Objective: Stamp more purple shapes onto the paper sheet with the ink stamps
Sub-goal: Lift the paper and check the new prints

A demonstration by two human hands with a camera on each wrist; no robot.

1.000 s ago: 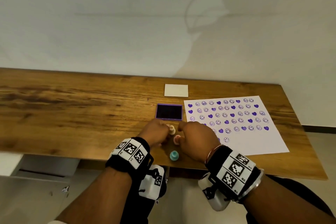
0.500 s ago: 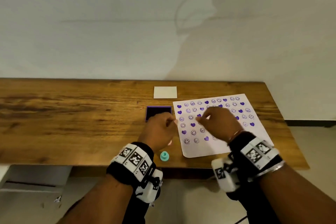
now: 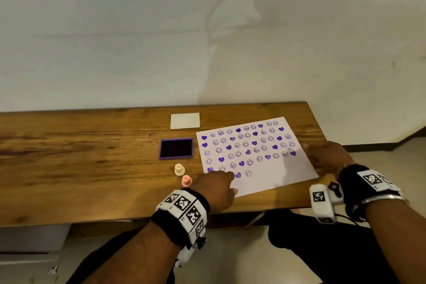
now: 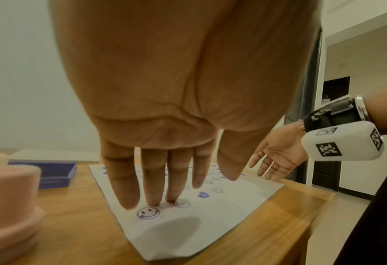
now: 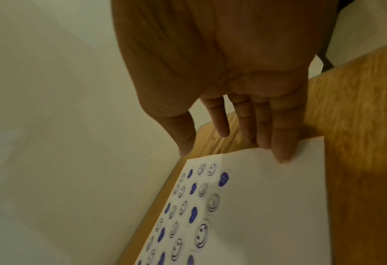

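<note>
The white paper sheet [image 3: 272,180] lies on the right part of the wooden table [image 3: 80,168], with rows of purple hearts and smiley faces on it. My left hand [image 3: 227,180] rests on its near left corner, and its straight fingertips [image 4: 156,200] press the sheet beside a smiley. My right hand [image 3: 315,157] lies flat at the sheet's right edge, one fingertip [image 5: 283,156] on the paper. Neither hand holds a stamp. A cream stamp [image 3: 179,169] and a pink stamp [image 3: 186,180] stand left of the sheet, below the purple ink pad [image 3: 176,148].
A small white card [image 3: 185,120] lies behind the ink pad. The table's right end [image 3: 322,131] is close to my right hand, and its front edge runs just under my wrists. A plain wall stands behind the table.
Both hands have left the stamps. The left one went onto the sheet's near left corner, the right one out to its right edge. The teal stamp is no longer in view.
</note>
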